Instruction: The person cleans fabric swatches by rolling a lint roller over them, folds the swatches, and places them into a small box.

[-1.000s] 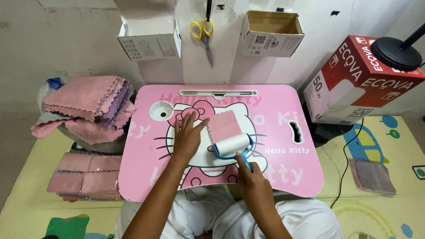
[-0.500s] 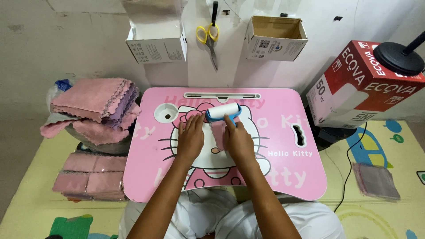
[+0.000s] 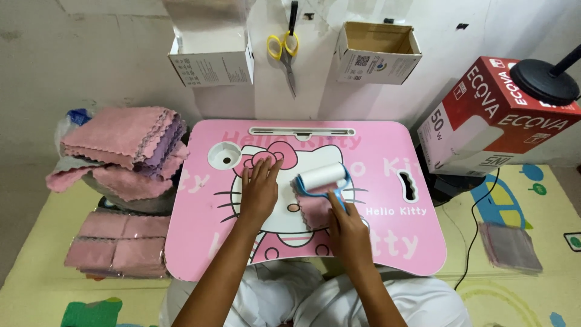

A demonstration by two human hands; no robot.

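Below me, my right hand (image 3: 348, 227) is closed around the blue handle of a lint roller (image 3: 322, 180), whose white roll lies on the far end of a small pink cloth (image 3: 311, 206). That cloth sits near the middle of a pink lap desk (image 3: 387, 242) printed with a cartoon cat. My left hand (image 3: 259, 191) lies flat and open on the desk, fingers spread, just left of the cloth, holding nothing. To the left sits a heap of pink cloths (image 3: 118, 148). Yellow-handled scissors (image 3: 287, 51) hang on the wall beyond the desk.
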